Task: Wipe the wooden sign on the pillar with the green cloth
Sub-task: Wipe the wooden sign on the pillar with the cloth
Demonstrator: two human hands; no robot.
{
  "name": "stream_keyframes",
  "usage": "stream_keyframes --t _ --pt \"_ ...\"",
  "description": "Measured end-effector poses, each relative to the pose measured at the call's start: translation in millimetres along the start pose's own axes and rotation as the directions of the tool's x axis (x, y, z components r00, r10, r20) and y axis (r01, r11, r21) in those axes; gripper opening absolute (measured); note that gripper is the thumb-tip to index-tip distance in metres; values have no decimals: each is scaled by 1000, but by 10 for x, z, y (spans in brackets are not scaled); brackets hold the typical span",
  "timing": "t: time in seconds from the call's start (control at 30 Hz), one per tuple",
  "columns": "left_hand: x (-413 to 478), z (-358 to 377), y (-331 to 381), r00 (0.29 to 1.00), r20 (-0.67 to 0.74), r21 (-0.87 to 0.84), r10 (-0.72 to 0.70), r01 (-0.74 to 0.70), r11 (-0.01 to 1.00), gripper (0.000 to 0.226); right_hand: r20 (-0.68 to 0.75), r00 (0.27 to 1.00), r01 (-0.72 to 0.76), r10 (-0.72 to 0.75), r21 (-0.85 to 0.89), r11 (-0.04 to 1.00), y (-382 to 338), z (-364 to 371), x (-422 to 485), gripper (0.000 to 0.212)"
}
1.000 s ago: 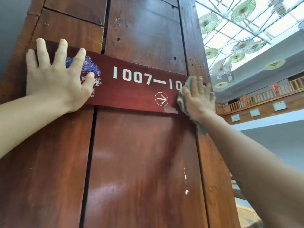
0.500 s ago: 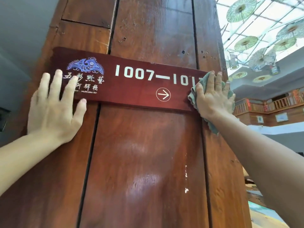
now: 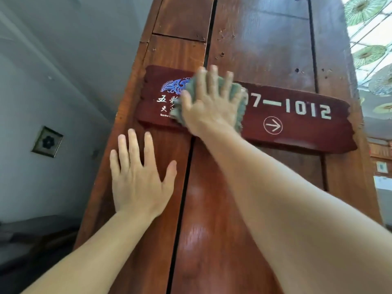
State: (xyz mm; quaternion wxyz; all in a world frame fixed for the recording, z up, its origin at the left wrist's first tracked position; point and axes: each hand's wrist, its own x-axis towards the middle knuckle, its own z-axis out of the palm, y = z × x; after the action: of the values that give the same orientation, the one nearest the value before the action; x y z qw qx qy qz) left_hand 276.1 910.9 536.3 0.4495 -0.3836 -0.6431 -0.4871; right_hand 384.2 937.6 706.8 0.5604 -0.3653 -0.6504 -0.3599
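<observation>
A dark red wooden sign with white numbers, an arrow and a blue emblem is fixed across the brown wooden pillar. My right hand lies flat on the sign's left half and presses the green cloth against it; the cloth shows around my fingers and hides part of the emblem and the first digits. My left hand rests flat with fingers spread on the pillar, just below the sign's left end, holding nothing.
A grey wall with a small framed square picture is to the left of the pillar. Green paper umbrellas hang under a bright glass roof at the upper right. A dark vertical seam splits the pillar's planks.
My right hand has swept the cloth from the sign's right end to its left half. My left hand has slid down off the sign onto the pillar. The view has shifted left.
</observation>
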Motion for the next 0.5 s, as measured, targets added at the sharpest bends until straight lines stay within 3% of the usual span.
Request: stream_keyframes --t 0.1,0.2,0.33,0.5 --pt "-1 -3 -40 999 20 13 37 -37 999 88 8 988 157 -157 20 987 -721 111 -44 73" --pt "3 -25 -55 998 2 -65 59 -59 996 87 34 976 215 -215 -6 977 -1025 143 0 71" --pt "-1 -34 -64 998 -2 -92 61 -61 994 86 46 965 259 -257 -48 965 -1055 121 13 69" --pt "2 16 -49 999 -32 -45 38 -39 998 82 62 868 496 -492 -99 863 -627 27 77 66"
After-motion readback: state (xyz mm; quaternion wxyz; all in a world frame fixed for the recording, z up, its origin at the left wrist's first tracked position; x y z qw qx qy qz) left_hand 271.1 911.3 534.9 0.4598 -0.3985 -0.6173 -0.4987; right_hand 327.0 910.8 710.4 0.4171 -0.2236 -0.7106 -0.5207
